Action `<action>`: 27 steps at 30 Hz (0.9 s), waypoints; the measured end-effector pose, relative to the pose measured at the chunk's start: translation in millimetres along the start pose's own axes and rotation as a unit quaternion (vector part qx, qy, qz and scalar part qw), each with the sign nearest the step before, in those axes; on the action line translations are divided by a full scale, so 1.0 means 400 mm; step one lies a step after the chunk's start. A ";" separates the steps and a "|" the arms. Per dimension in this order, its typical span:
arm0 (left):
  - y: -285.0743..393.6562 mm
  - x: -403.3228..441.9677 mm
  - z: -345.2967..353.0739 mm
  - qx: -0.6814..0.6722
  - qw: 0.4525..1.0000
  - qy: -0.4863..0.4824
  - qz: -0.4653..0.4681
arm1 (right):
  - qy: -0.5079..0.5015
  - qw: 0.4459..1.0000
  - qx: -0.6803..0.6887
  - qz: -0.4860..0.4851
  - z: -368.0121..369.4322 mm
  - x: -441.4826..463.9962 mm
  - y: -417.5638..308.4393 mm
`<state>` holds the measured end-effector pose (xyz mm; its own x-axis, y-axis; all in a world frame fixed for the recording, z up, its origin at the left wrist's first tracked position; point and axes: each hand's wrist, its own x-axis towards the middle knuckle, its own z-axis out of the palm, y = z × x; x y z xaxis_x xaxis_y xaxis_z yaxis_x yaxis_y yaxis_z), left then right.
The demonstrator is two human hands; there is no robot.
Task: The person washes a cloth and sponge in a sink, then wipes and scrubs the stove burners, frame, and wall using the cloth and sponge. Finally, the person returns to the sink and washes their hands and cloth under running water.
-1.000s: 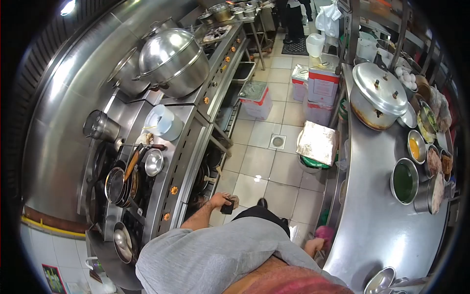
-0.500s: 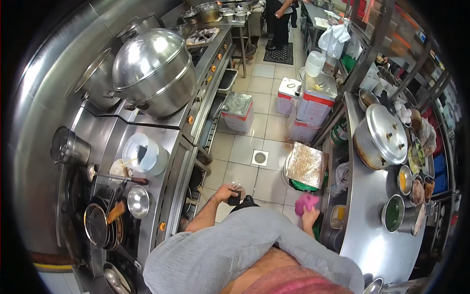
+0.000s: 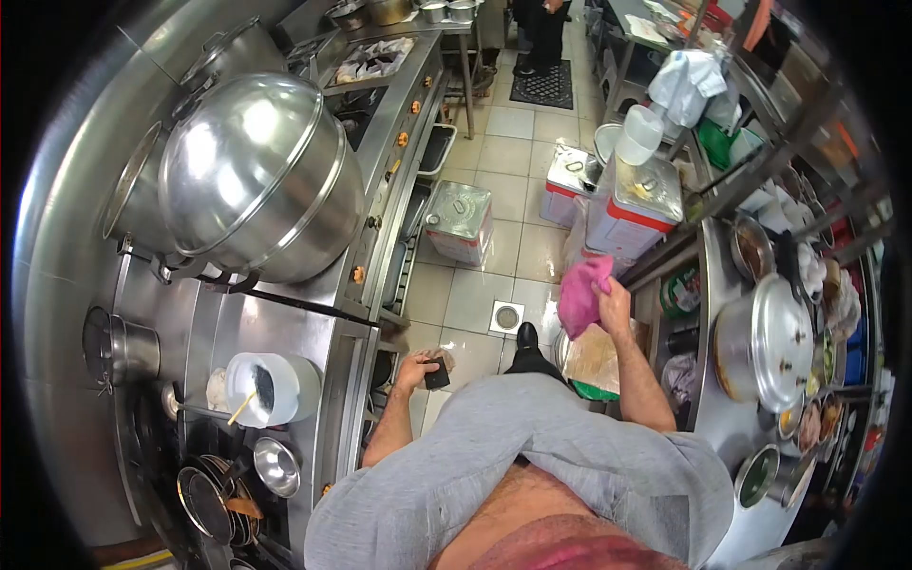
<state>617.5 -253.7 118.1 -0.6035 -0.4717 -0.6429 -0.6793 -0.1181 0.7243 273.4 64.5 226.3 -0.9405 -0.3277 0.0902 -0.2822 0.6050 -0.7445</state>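
Observation:
My left hand (image 3: 414, 370) is closed around a small dark object (image 3: 437, 373), with something crumpled and brownish beside it, too small to make out. It is low at the left, near the stove front. My right hand (image 3: 613, 298) grips a pink cloth (image 3: 580, 297), which hangs bunched from the fingers above a foil-like board (image 3: 594, 356). That board lies over a container with green showing at its edge. Ahead of my shoe is a floor drain (image 3: 507, 317).
A large steamer pot (image 3: 256, 180) and a white tub (image 3: 271, 389) stand on the left range. Metal tins (image 3: 460, 223) are on the floor. A lidded pot (image 3: 765, 342) sits on the right counter (image 3: 731, 503). Another person (image 3: 543, 38) stands at the far end.
My right hand has come up and forward with the pink cloth. My left hand still holds the dark object. The view has moved forward along the aisle.

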 end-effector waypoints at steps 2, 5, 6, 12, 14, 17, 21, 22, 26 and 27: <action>0.042 -0.006 -0.001 -0.040 0.999 0.003 -0.022 | -0.039 0.997 -0.018 0.065 -0.005 0.124 -0.051; 0.174 0.024 0.018 -0.086 0.995 0.043 -0.028 | 0.009 0.988 0.145 -0.045 0.050 0.295 -0.094; 0.208 0.028 0.028 -0.082 0.994 0.072 -0.028 | -0.033 0.983 0.179 -0.026 0.059 0.365 -0.113; 0.278 0.195 0.042 -0.064 0.990 0.129 0.004 | -0.174 0.955 0.241 0.023 0.102 0.663 -0.362; 0.325 0.238 0.037 -0.093 0.987 0.133 -0.017 | -0.223 0.922 0.315 0.037 0.158 0.747 -0.453; 0.353 0.300 0.021 -0.168 0.974 0.151 0.008 | -0.298 0.864 0.402 0.047 0.250 0.855 -0.599; 0.411 0.393 -0.018 -0.246 0.951 0.171 -0.077 | -0.382 0.828 0.411 0.019 0.367 0.997 -0.771; 0.426 0.410 -0.030 -0.311 0.937 0.151 -0.056 | -0.383 0.828 0.409 0.006 0.402 1.041 -0.813; 0.387 0.540 -0.058 -0.375 0.918 0.125 -0.038 | -0.433 0.805 0.405 0.017 0.525 1.184 -0.942; 0.346 0.590 -0.063 -0.366 0.922 0.129 0.003 | -0.466 0.792 0.392 0.030 0.558 1.224 -0.988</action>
<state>391.5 -403.2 73.0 -0.4223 -0.6549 -0.6267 -0.1557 -0.6287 0.7619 -33.4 -497.1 417.0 -0.2960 -0.9303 -0.2167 0.3064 0.1224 -0.9440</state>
